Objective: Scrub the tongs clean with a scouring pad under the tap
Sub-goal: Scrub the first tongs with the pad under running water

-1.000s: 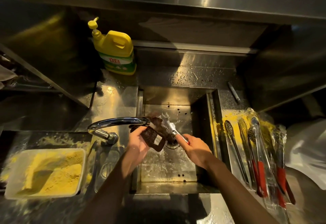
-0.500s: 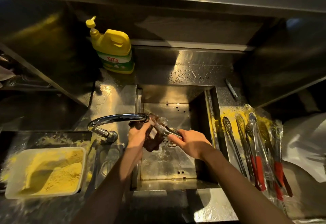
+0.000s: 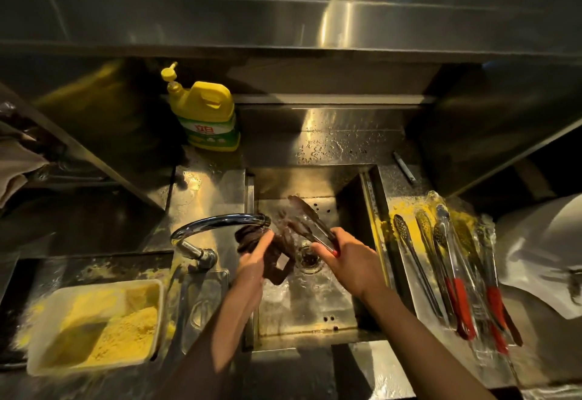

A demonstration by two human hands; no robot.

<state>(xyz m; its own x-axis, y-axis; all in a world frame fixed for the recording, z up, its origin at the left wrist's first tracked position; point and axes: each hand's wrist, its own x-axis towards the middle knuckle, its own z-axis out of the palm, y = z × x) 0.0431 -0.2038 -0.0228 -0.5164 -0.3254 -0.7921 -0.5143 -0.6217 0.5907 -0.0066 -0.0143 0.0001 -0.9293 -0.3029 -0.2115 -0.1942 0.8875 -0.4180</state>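
Our tongs [image 3: 310,223] now poke out over the sink [image 3: 315,302] by the tap [image 3: 220,220], pulled partly free of the scouring pad [image 3: 278,256], with our right hand [image 3: 349,261] gripping their handle and our left hand [image 3: 253,262] squeezing the pad, so we think the scrubbing is not done.

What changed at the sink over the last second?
The left hand drew the pad back along the tongs toward the handle. The tips, covered half a second ago, now show bare past the tap. The right hand kept its grip on the handle end, and nothing was let go. The soap bottle, powder tub and spare tongs stayed put.
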